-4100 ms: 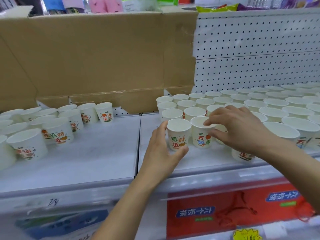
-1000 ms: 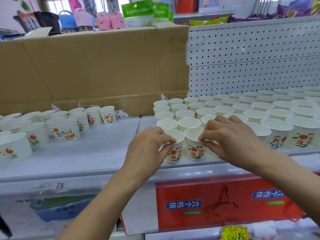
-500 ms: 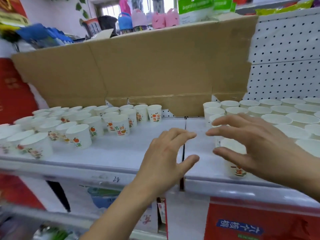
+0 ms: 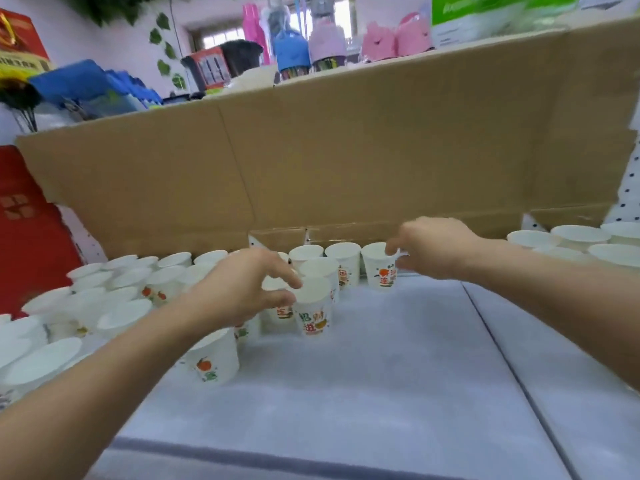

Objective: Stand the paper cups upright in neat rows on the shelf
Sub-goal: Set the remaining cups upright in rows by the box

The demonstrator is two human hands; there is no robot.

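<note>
Pinching: left hand (image 4: 239, 292) grip clamped on a front cup (image 4: 313, 306); right hand (image 4: 433, 247) grip clamped on a far-row cup (image 4: 379, 265).
Change: both hands have moved from the right cluster to the left one.
Count: two hands; cups on the shelf (image 4: 398, 375) too blurred to count.

**Shelf carrying cups on both sides of a bare middle**

A pale grey shelf (image 4: 381, 393) is stretching across in front of me, its two panels meeting at a dark seam (image 4: 502, 344) that is running front to back. A crowd of white paper cups (image 4: 114, 306) is standing upright on the left part, some showing orange and green print. A smaller group of cups (image 4: 575, 240) is sitting at the far right. A brown cardboard sheet (image 4: 346, 150) is standing along the back edge.
</note>
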